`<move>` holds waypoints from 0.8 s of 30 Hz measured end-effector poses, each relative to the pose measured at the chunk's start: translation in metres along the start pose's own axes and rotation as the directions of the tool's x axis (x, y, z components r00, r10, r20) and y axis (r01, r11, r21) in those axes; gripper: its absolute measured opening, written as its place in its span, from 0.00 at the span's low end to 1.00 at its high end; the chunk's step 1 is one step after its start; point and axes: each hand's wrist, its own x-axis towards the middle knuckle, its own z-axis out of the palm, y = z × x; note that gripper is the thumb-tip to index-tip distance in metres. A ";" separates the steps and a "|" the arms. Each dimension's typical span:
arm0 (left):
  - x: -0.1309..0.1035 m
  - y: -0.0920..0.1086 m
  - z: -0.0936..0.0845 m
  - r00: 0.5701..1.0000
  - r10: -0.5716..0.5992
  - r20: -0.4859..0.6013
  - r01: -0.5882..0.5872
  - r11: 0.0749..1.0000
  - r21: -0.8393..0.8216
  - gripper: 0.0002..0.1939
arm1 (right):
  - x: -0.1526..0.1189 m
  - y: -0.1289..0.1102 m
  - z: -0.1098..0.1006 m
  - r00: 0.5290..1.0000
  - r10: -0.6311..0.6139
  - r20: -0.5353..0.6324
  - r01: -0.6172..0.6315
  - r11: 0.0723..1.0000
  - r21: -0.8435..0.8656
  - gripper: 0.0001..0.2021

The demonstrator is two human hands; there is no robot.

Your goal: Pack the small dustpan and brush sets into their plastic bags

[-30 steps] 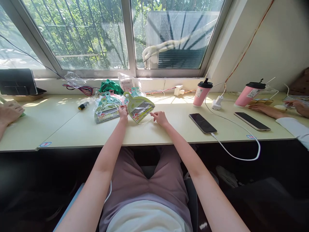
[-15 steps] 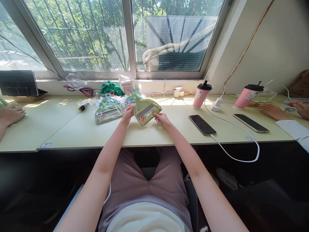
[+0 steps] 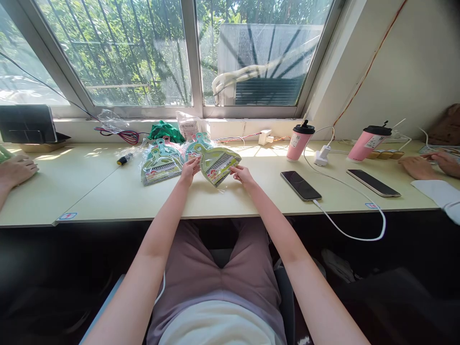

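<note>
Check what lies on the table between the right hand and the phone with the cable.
Only bare tabletop: the head view shows nothing between the right hand, pinching the green dustpan set, and the cabled phone.

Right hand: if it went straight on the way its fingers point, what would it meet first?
The green dustpan, whose right-hand edge the right hand appears to pinch. Beyond that, the line seems to run towards the left hand, though depth is unclear.

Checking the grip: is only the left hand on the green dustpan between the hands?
No, the left hand holds the left side of the green dustpan and the right hand pinches its right edge.
</note>
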 end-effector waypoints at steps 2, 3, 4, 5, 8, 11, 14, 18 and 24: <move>0.000 0.001 0.000 0.999 -0.010 0.050 0.011 1.000 -0.016 0.16 | 0.000 0.000 -0.002 0.999 0.002 -0.037 -0.002 1.000 -0.008 0.04; 0.000 0.000 0.000 0.998 -0.018 0.066 0.018 1.000 -0.012 0.17 | 0.000 -0.001 -0.002 0.999 0.004 -0.054 -0.005 1.000 -0.009 0.03; 0.000 0.000 0.000 0.997 -0.025 0.070 0.025 1.000 -0.001 0.18 | -0.001 -0.001 -0.002 0.998 0.007 -0.063 -0.008 1.000 -0.010 0.03; 0.000 -0.001 0.000 0.998 -0.032 0.060 0.031 0.999 0.014 0.18 | -0.001 -0.002 -0.002 0.998 0.010 -0.061 -0.011 1.000 -0.013 0.04; -0.001 -0.004 0.001 0.999 -0.041 -0.035 0.042 0.998 0.037 0.15 | -0.004 -0.004 0.002 0.999 0.009 -0.039 -0.010 1.000 -0.027 0.06; -0.001 -0.004 0.000 0.992 -0.042 -0.115 0.043 0.999 0.008 0.10 | -0.006 -0.007 0.004 0.999 -0.001 -0.052 0.000 1.000 -0.026 0.09; 0.002 0.001 -0.007 0.972 -0.037 -0.232 0.017 0.996 -0.088 0.05 | -0.005 -0.011 -0.001 0.994 -0.010 -0.109 0.011 1.000 0.007 0.11; 0.007 0.010 -0.025 0.798 0.011 -0.602 0.015 0.999 0.038 0.06 | -0.001 -0.014 -0.012 0.983 -0.021 -0.181 0.043 0.992 0.120 0.11; -0.007 0.028 -0.034 0.579 0.250 -0.776 -0.001 0.952 0.306 0.18 | 0.003 -0.016 -0.020 0.960 -0.078 -0.270 0.135 0.971 0.198 0.12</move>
